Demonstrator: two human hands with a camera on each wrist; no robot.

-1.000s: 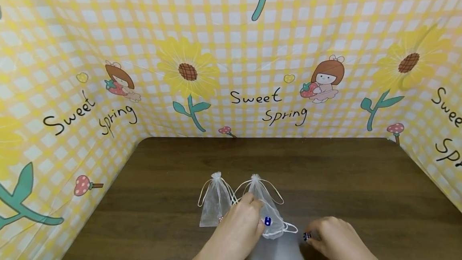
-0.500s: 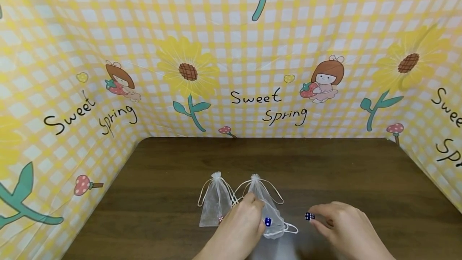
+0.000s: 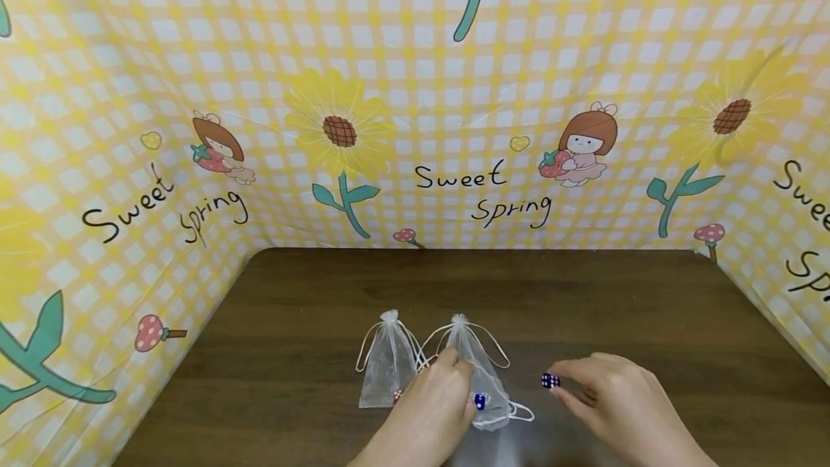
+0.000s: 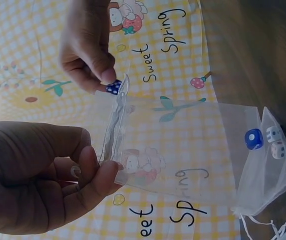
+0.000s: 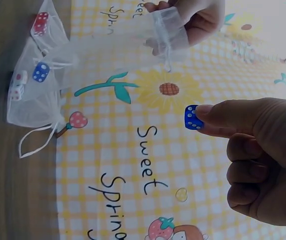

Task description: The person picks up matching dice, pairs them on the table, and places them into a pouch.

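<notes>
My left hand [image 3: 424, 402] pinches the mouth of a sheer white drawstring bag [image 4: 183, 130] and holds it up. A blue die with white dots [image 4: 254, 139] lies at the bottom of that bag. Between thumb and index finger, my right hand [image 3: 622, 395] pinches a second blue die [image 5: 193, 117]. In the head view this die is to the right of the left hand, apart from it. In the left wrist view it overlaps the corner of the bag's mouth. The right hand's other fingers are curled in. From the head, most of the held bag is hidden behind the left hand.
Two more sheer bags lie on the dark wooden table [image 3: 311, 287], gathered at the top. The left bag [image 3: 385, 373] holds a red die [image 5: 41, 22]; the middle bag [image 3: 463, 341] has white dice [image 5: 17, 85]. A yellow checked cloth [image 3: 441, 92] surrounds the table.
My right hand has risen from low over the table with the blue die, then shifted slightly left. The left hand and its bag have stayed nearly still.
</notes>
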